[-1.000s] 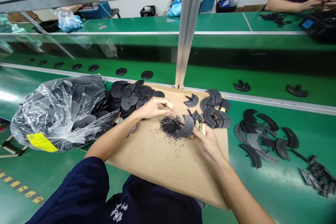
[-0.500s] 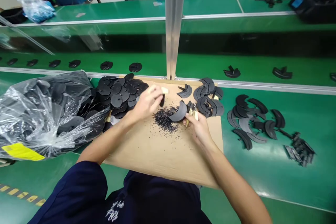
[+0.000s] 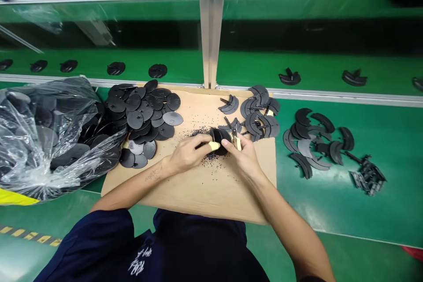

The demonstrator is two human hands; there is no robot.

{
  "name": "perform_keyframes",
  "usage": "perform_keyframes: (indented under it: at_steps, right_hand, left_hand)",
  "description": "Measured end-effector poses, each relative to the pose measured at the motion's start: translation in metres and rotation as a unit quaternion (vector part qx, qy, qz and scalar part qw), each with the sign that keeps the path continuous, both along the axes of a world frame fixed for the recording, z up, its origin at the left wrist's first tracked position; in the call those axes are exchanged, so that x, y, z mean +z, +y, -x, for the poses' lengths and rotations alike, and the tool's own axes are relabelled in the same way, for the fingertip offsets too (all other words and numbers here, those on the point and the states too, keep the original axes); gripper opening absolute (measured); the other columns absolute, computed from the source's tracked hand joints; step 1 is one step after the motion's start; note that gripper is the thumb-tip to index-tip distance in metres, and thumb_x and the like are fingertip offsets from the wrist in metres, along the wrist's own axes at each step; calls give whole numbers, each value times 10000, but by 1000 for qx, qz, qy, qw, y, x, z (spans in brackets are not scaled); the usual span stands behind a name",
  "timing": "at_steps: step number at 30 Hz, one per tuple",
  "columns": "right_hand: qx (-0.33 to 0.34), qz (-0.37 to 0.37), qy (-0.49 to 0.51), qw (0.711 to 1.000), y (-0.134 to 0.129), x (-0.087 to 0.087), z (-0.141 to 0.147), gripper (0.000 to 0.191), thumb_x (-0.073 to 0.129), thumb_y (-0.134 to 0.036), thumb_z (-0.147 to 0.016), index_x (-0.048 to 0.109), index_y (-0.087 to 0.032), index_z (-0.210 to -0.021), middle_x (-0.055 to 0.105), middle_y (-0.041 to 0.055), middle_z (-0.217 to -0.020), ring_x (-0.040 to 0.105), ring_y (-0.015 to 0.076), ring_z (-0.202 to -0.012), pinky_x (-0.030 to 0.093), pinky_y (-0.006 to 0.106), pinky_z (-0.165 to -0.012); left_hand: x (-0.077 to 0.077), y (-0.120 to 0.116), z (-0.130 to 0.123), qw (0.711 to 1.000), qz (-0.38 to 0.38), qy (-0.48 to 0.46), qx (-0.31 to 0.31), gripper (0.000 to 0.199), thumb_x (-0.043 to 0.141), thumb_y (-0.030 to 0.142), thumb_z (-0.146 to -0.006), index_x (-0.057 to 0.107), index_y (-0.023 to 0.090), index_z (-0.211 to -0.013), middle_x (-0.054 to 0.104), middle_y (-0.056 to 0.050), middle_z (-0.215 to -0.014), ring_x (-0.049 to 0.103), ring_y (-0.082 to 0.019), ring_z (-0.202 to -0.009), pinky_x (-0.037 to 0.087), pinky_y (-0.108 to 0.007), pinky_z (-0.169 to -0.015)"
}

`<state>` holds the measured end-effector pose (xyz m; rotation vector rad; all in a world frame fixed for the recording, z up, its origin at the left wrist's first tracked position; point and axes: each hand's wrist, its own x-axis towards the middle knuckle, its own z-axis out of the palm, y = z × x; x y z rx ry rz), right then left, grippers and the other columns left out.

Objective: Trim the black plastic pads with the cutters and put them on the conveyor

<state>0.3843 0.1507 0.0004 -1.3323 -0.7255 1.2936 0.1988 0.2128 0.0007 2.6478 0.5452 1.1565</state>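
Note:
My left hand (image 3: 190, 153) is closed, with a pale yellow cover on one fingertip, and pinches the edge of a dark disc-like piece. In my closed right hand (image 3: 243, 152) is a black crescent-shaped piece (image 3: 220, 141), brought up against that piece; where one ends and the other begins is hard to tell. A small metal-tipped item (image 3: 235, 131) shows by my right fingers, its kind unclear. Beneath both hands lies a heap of tiny black bits (image 3: 214, 162) on the cardboard sheet (image 3: 185, 194). Just beyond sits a black part with a stem (image 3: 229, 105).
Left of the cardboard are piled black discs (image 3: 135, 119) and a clear plastic bag (image 3: 49, 141) of discs. Crescent assemblies (image 3: 259, 119) lie at right, with loose crescents (image 3: 307, 145) and small black parts (image 3: 370, 178) farther out. A metal post (image 3: 211, 31) rises ahead.
My left hand has come right and down from beside the disc pile to meet my right hand. The crescent piece has turned, and the view has tilted downward.

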Motion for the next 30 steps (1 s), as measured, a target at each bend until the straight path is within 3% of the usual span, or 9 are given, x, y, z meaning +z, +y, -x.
perform_keyframes:
  at_steps: [2, 5, 9, 13, 16, 24, 27, 30]
  right_hand:
    - [-16, 2, -17, 1000, 0, -3, 0, 442, 868, -561, -646, 637, -208, -777, 546, -47, -692, 454, 115, -642, 402, 257, -614]
    - [-41, 1, -32, 999, -1, -8, 2, 448, 837, -577, -677, 576, -215, -710, 466, -57, -642, 385, 104, -600, 360, 252, -566]
    - [-59, -1, -36, 998, -1, -14, 3, 453, 833, -563, -676, 530, -226, -678, 455, -55, -637, 411, 116, -615, 400, 268, -591]
    - [-51, -4, -54, 997, -2, -12, 5, 435, 829, -551, -680, 545, -222, -674, 494, -46, -651, 434, 122, -625, 421, 280, -617]
    - [-38, -11, -70, 997, -3, -8, 7, 374, 819, -534, -703, 620, -219, -732, 571, -24, -700, 482, 140, -654, 453, 299, -651]
    - [-26, -16, -97, 995, -7, 1, 11, 366, 800, -555, -730, 662, -225, -807, 610, -3, -747, 514, 161, -696, 475, 315, -667]
    - [-32, -17, -125, 992, -9, 3, 12, 387, 800, -560, -735, 604, -226, -735, 500, -36, -653, 420, 130, -626, 422, 285, -603]
    - [-36, -24, -132, 990, -10, 3, 13, 384, 792, -552, -751, 595, -223, -736, 481, -39, -651, 406, 124, -621, 405, 278, -595]
  left_hand:
    - [5, 1, 4, 994, 77, -74, 29, 181, 556, 91, -950, 657, 216, -1035, 643, -39, -955, 649, -129, -859, 576, -250, -718]
    - [9, 3, 7, 957, 219, -177, 67, 86, 595, 152, -942, 649, 212, -971, 601, -35, -946, 641, -127, -852, 569, -244, -695]
    - [5, 3, 4, 919, 330, -213, 35, 115, 582, 311, -978, 635, 210, -983, 587, -47, -978, 641, -130, -848, 565, -245, -686]
    - [1, 0, 0, 931, 318, -171, 56, 137, 678, 331, -936, 616, 210, -924, 598, -23, -929, 630, -139, -881, 556, -268, -767]
    - [0, -1, 0, 944, 292, -112, 107, 175, 703, 332, -923, 628, 210, -1023, 624, -17, -915, 614, -151, -873, 536, -298, -807]
    - [-2, -3, 0, 946, 290, -65, 126, 213, 664, 372, -948, 653, 229, -1106, 584, -18, -890, 500, -126, -697, 424, -245, -574]
    - [-2, -3, -1, 945, 289, -73, 136, 244, 660, 387, -947, 654, 226, -1130, 622, -45, -983, 582, -159, -845, 496, -266, -669]
    - [-6, -3, -3, 918, 376, -79, 97, 280, 614, 428, -973, 653, 208, -1143, 668, -67, -1061, 634, -188, -973, 538, -296, -782]
